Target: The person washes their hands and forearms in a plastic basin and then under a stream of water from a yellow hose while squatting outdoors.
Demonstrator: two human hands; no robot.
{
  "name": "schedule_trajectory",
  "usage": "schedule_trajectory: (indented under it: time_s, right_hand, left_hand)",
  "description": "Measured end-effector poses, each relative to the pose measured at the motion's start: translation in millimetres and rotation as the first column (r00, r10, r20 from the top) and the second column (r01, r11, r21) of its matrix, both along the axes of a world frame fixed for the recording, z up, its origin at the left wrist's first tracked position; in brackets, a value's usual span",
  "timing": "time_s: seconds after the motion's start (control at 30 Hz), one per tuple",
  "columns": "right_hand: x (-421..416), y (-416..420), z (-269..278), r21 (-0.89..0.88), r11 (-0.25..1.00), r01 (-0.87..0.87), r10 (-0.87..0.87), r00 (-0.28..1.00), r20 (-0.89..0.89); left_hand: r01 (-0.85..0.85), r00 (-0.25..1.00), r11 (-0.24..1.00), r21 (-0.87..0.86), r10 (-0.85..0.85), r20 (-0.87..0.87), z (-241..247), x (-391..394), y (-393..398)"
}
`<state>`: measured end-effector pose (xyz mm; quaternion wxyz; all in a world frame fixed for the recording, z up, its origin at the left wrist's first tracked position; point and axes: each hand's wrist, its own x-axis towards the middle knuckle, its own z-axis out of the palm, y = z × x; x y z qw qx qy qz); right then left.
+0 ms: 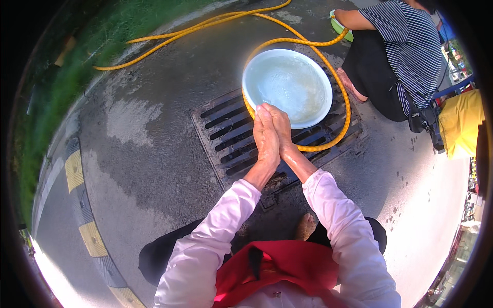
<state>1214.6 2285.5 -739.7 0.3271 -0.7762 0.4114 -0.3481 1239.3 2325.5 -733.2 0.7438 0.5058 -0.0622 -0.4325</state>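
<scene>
My left hand [265, 136] and my right hand [283, 125] are pressed together, palm against palm, with the fingers pointing away from me. Both are wet, and whatever may be between the palms is hidden. My fingertips are at the near rim of a pale plastic basin [325, 104] with clear water [287, 82] in it. The basin sits over a metal drain grate [227, 133]. A yellow hose [348, 111] loops around it.
A person in a striped shirt [408, 50] squats at the upper right, an arm reaching into a green basin [339, 29]. Nearby hangs a yellow cloth or bag [462, 121]. A black-and-yellow kerb ramp [92, 238] lies at left, grass [57, 100] beyond. Wet pavement [161, 165] surrounds the grate.
</scene>
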Motion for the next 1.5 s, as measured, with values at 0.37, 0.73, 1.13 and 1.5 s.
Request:
schedule_trajectory:
  time_s: [0.37, 0.73, 1.13, 1.5]
  right_hand:
    - [6.6, -33.8, 11.6, 0.759, 0.291, -0.582, -0.512, 0.576, 0.638]
    - [44.4, 12.3, 8.3, 0.660, 0.044, -0.750, -0.588, 0.515, 0.624]
    - [16.3, 0.5, -47.5, 0.590, 0.151, -0.793, -0.648, 0.371, 0.665]
    - [25.3, 7.3, -59.9, 0.585, 0.792, -0.175, -0.191, 0.839, 0.510]
  left_hand:
    - [0.093, 0.930, 0.890, -0.447, -0.237, -0.279, -2.3, 17.7, -5.8]
    - [0.008, -0.208, 0.960, 0.281, -0.274, 0.939, 43.8, 63.7, 74.8]
    - [0.404, 0.913, 0.860, -0.313, -0.398, 0.085, -32.2, 64.5, -10.3]
    - [-0.053, 0.868, 0.989, -0.140, -0.024, -0.496, -43.1, 62.9, -26.1]
